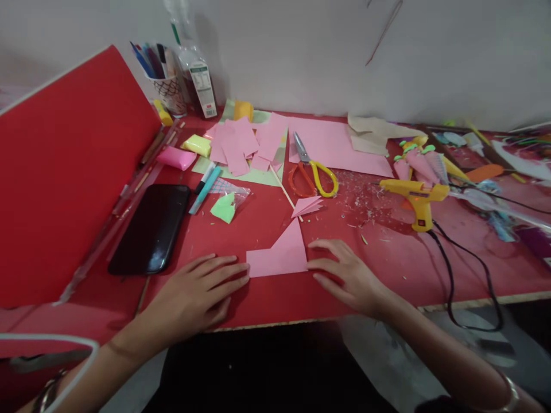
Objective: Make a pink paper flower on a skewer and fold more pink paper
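Both hands rest at the near side of the red table (pixel 275 307). The left hand (pixel 206 289) lies palm down, fingers spread, tips touching the left end of a folded pink paper (pixel 279 258). The right hand (pixel 350 281) is loosely spread, fingertips at the paper's right edge. Neither hand is seen to pinch anything; the paper lies flat between them.

Progress, as judged: the paper is part-folded, one side turned into a low strip, the other standing up as a peak. Just beyond the peak, a pleated pink piece (pixel 307 206) lies against a thin stick (pixel 282 188) and appears finished; whether it is glued there cannot be determined. Flat pink slips (pixel 236 146), ahead of the left hand's fingers and farther off, are cut but look unfolded.

Beyond the left hand lies a phone (pixel 150 229), its screen dark. Ahead of the right hand and outward is a yellow glue gun (pixel 415 198); its small label is illegible. Farther ahead, between the hands, are open scissors (pixel 305 160).

Farthest, beyond the left hand, stands a bottle (pixel 202 86) with a white and green label and a barcode-like patch. Brand and wording: not legible.
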Tool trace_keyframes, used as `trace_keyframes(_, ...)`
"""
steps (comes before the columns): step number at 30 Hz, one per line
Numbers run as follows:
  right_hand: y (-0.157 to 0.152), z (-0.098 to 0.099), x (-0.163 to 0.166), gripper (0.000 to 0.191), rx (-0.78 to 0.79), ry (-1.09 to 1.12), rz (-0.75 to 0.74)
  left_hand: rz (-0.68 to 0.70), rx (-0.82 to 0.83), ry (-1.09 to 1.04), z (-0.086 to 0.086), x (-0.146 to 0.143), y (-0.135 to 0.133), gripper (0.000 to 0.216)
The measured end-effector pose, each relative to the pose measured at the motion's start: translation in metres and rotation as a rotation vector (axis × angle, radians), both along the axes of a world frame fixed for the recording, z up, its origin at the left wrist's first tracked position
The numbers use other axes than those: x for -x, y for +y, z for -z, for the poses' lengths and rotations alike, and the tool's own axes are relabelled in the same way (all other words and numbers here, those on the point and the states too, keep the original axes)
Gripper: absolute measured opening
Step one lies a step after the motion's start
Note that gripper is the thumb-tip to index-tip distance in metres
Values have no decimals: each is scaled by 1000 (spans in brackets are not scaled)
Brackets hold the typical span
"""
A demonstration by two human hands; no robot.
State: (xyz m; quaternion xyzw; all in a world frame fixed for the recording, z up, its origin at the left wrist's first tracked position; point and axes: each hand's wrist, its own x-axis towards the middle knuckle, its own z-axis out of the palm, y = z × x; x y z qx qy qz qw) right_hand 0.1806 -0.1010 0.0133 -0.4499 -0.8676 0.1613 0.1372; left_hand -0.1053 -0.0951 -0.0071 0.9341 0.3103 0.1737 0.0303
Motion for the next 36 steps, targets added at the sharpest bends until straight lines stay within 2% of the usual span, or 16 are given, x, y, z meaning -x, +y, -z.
trace_keyframes(3, 8, -4, 20, 38, 22, 23, -20, 17, -6, -35, -1, -2, 3, 30)
trace_keyframes(5, 13, -7, 32, 48, 48, -38, -75, 30, -13, -49, -3, -4, 5, 29)
trace_keyframes(9, 22, -14, 43, 53, 189, -112, -84, 80, -14, -39, -9, -6, 9, 27)
trace_keyframes(11, 26, -19, 42, 50, 268, -82, -90, 75, -28, -39, -13, -6, 10, 28)
trace_keyframes(14, 30, -28, 36, 34, 325, -60, -114, 20, -111, -95, -22, -10, 13, 27)
trace_keyframes(17, 34, -35, 27, 26, 299, -114, -132, 25, -149, -136, -30, -23, 21, 25)
trace_keyframes(20, 37, -36, 18, 25, 196, -113, -110, 108, -47, -80, -31, -44, 28, 24)
trace_keyframes(24, 43, -30, 8, 28, 106, -5, -50, 113, 90, 81, -21, -75, 32, 21)
trace_keyframes(28, 48, -21, 0, 33, 214, 164, 30, 51, 169, 218, -19, -92, 31, 20)
trace_keyframes(32, 46, -13, -1, 28, 335, 339, 260, -75, 269, 271, -25, -101, 30, 19)
trace_keyframes(36, 41, -6, 4, 18, 331, 438, 425, -177, 277, 311, -27, -111, 27, 24)
